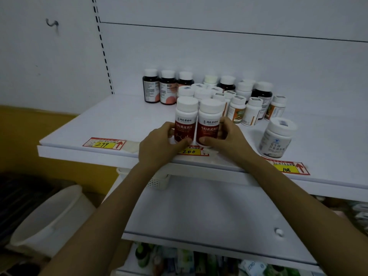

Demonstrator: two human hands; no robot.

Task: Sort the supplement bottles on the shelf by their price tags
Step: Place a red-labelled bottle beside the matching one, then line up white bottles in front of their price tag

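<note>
My left hand (159,144) grips one red-labelled bottle (184,124) and my right hand (229,138) grips its twin (209,126), fingers (207,140) curled round each. Both stand upright, side by side, at the shelf's (99,126) front edge, just behind the 200 price tag (190,151).

bare left hand (159,148) and bare right hand (229,138); left forearm (111,212) and right forearm (298,200) unsleeved
</note>
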